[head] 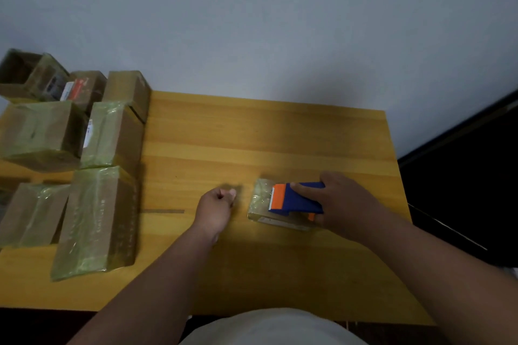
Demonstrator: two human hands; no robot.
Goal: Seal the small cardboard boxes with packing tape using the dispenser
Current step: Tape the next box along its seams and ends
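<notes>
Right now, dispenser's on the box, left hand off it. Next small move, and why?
Probably bring the left hand, curled and holding nothing, onto the small box to steady it. The right hand grips the tape dispenser on the box top, and nothing else holds the box on the table.

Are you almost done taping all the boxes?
Looks like most are done: the stack of boxes on the table's left is shiny with tape. In hand now is the small box in the middle; the right hand holds the blue and orange tape dispenser on top of it, and the left hand is curled beside it. One far-left box looks open, maybe still to seal.
</notes>
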